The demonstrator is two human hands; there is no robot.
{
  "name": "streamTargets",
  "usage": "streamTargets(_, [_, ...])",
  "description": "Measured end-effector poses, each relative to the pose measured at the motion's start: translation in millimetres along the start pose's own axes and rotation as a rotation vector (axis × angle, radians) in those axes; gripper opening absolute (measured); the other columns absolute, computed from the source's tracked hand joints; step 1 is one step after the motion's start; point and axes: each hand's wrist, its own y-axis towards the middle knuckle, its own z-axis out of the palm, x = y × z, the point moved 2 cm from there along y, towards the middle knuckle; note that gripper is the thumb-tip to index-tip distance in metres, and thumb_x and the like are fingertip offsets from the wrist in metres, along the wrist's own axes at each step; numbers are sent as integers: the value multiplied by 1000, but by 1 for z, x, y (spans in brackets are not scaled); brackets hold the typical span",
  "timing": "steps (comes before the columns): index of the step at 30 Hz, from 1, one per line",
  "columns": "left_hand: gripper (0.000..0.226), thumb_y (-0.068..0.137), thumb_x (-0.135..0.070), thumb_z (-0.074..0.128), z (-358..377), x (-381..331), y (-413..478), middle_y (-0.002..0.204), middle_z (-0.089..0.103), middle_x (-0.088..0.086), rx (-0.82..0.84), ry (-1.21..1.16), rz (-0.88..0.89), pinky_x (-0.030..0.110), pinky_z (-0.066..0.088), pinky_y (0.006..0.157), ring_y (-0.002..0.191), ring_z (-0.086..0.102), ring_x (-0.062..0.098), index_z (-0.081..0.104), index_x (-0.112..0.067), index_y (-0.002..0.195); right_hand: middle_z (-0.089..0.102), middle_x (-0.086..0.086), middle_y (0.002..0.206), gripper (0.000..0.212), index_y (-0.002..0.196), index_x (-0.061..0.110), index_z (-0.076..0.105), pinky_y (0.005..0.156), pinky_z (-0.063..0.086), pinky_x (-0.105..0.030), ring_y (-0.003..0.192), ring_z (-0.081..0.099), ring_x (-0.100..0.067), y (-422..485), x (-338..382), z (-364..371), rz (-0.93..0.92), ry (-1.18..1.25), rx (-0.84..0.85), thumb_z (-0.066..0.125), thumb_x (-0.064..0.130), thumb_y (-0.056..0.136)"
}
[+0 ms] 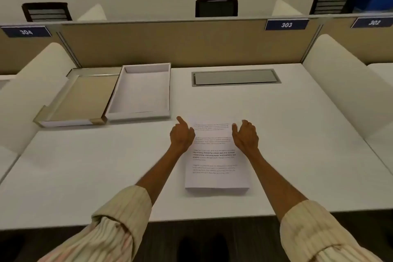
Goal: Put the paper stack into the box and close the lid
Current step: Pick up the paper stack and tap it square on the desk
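Paper stack (215,155): printed loose sheets, flat on the white surface (85,166), near the open box (139,91) and its lid (78,100); likely weighty, floppy, prone to sliding apart. Left hand (182,135) and right hand (245,135) flank its far long edges, spread, holding nothing; best gripped by both sides, fingers underneath

Desk (297,134) matt white, smooth; box (138,93) white card w/ matt inside; lid (80,100) tan card; stack (214,155) printed paper; sleeves (119,225) striped cloth
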Motion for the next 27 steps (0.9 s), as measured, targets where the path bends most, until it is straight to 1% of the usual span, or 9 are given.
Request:
streamTargets(4, [75,95,-46,48,8,5,-4,121,64,20,-39,163,-75,43,46,94,110,62,35,30,9,142,55,-20,127,55,130,-3,45,91,45,-44,119,50,-34,-7,-6,7,71,-44,30,43,41,97])
streamTargets(8, [54,91,-51,53,16,13,-4,109,69,15,-26,166,-78,36,43,82,100,65,31,62,0,108,59,-22,121,61,121,-5,49,88,47,-43,113,55,-37,-8,-14,16,126,-66,73,47,50,93])
streamTargets(10, [59,91,-53,50,19,12,-3,113,69,16,-11,149,-110,39,42,90,104,64,32,62,1,112,60,-22,119,65,118,-5,51,89,47,-43,111,57,-37,-7,-16,20,160,-54,88,49,54,91])
streamTargets(13, [91,91,-57,48,24,8,-8,150,35,32,32,109,-189,52,24,114,135,41,41,18,6,150,57,-22,124,73,122,-4,53,94,45,-44,116,54,-37,-3,-13,25,205,-55,152,52,60,86])
streamTargets(16, [110,87,-51,59,28,1,-11,160,-8,28,75,-91,-244,64,11,115,149,5,42,-13,1,152,54,-21,128,79,124,0,55,98,43,-44,120,51,-36,0,-11,26,266,-36,235,58,66,79])
streamTargets(18, [114,85,-47,66,29,-3,-10,161,-3,24,139,-241,-363,61,15,115,149,8,41,-13,1,151,53,-20,129,85,126,2,54,99,44,-44,120,51,-36,3,-9,24,311,-15,280,65,68,72])
streamTargets(21, [100,80,-45,70,29,-3,-3,152,29,21,201,-403,-536,52,24,113,138,35,37,17,3,150,57,-18,128,89,126,5,55,99,46,-45,118,55,-35,9,-7,17,363,51,344,73,66,64])
streamTargets(24, [74,74,-44,72,28,-9,0,134,55,16,289,-551,-552,47,37,110,122,53,34,50,-6,134,60,-15,127,91,124,8,56,101,44,-47,117,57,-35,12,-6,12,418,109,347,76,67,58])
streamTargets(27, [66,69,-41,77,25,-18,1,122,65,12,326,-559,-537,42,49,99,114,59,32,60,-9,123,62,-12,125,91,122,11,56,101,41,-47,116,58,-34,12,-3,10,457,122,322,77,68,55])
